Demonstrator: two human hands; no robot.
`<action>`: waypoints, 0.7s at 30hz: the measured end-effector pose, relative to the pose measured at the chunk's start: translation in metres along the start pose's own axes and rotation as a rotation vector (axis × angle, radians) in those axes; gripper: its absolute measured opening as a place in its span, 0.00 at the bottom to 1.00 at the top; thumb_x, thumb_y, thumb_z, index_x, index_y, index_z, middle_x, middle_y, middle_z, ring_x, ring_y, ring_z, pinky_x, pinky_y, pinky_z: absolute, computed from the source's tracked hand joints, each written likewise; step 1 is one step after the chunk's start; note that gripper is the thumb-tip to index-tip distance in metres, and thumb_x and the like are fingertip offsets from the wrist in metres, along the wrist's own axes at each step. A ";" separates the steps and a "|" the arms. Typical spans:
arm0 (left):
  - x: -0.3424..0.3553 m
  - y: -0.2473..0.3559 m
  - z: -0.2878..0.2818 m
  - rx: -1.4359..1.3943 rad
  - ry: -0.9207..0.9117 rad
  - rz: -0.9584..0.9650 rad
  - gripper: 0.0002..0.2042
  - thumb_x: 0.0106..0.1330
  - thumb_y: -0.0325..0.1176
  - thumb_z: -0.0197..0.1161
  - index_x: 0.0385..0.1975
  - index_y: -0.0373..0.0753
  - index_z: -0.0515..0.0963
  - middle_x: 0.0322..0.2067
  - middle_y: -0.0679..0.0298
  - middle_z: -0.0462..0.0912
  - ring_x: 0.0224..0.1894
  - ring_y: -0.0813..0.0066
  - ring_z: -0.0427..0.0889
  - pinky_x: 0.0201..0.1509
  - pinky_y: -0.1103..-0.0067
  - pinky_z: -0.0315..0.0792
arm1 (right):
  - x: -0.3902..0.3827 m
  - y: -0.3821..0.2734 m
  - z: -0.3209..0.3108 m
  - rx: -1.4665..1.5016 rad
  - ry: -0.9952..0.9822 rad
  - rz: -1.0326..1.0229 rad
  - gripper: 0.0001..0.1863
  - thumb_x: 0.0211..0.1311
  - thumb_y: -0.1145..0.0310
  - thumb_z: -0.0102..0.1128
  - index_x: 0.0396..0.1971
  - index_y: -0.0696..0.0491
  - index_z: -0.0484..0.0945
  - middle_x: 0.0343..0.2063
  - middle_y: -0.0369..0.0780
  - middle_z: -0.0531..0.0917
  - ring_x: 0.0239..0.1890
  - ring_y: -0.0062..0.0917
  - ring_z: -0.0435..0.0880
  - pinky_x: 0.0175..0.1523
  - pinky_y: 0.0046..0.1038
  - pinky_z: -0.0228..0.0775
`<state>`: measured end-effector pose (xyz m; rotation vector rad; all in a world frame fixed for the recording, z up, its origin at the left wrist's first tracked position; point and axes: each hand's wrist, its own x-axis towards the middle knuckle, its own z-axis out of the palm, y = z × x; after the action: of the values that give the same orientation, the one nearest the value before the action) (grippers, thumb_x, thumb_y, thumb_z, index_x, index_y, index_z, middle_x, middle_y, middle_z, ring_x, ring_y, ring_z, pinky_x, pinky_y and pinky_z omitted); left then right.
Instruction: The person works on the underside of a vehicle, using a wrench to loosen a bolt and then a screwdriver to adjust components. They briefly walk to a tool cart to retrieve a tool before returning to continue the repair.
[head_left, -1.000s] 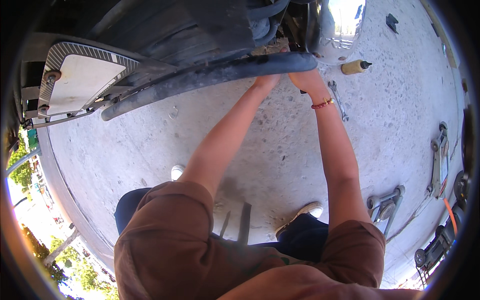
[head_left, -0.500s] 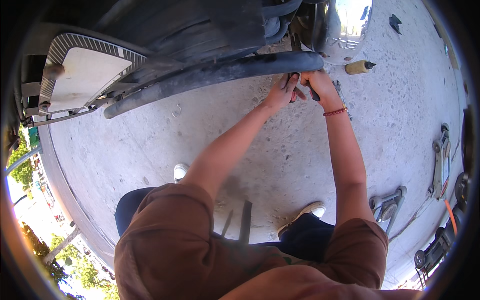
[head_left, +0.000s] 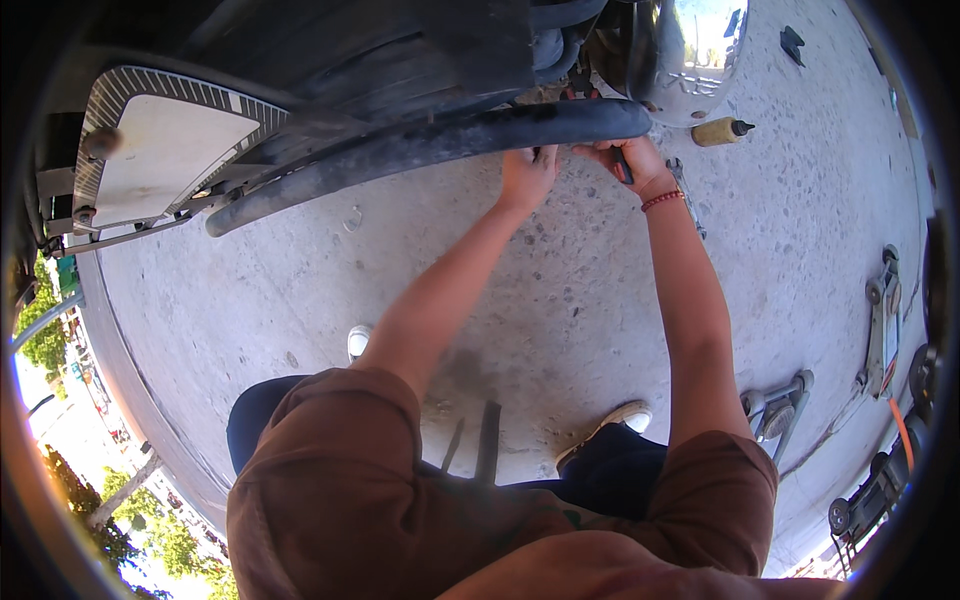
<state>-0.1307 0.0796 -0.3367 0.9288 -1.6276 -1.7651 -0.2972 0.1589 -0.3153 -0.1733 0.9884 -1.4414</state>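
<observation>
A long black curved tube [head_left: 430, 142] runs along the lower edge of the vehicle. Just below its right end, my right hand [head_left: 642, 162] is closed round a black handle [head_left: 624, 166], with the index finger stretched toward the left. The rest of that tool is hidden, so its kind is unclear. My left hand [head_left: 530, 180] reaches up against the tube's underside, its fingers mostly covered by the tube. Small red parts [head_left: 572, 94] show just beyond the tube, above my hands. A metal wrench [head_left: 686, 198] lies on the ground beside my right wrist.
A yellowish bottle with a black tip [head_left: 720, 131] lies to the right of the shiny chrome part [head_left: 690, 60]. A small dark object [head_left: 791, 46] is farther off. Floor jacks [head_left: 880, 320] and a metal frame [head_left: 778, 410] stand at the right. A patterned plate [head_left: 170, 150] hangs at left.
My left hand has moved left, away from my right hand, and its fingers have gone behind the tube. My right hand has shifted slightly, with the handle still in it.
</observation>
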 end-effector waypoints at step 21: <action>0.010 -0.026 0.008 0.231 0.012 0.165 0.11 0.74 0.31 0.49 0.33 0.32 0.73 0.21 0.65 0.76 0.17 0.82 0.72 0.20 0.82 0.66 | 0.015 0.016 -0.003 0.352 -0.221 0.003 0.21 0.64 0.75 0.51 0.58 0.54 0.69 0.57 0.38 0.75 0.61 0.32 0.71 0.63 0.45 0.64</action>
<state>-0.1416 0.0796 -0.3639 0.8760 -1.8717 -1.4812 -0.2899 0.1498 -0.3341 -0.0697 0.5455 -1.5325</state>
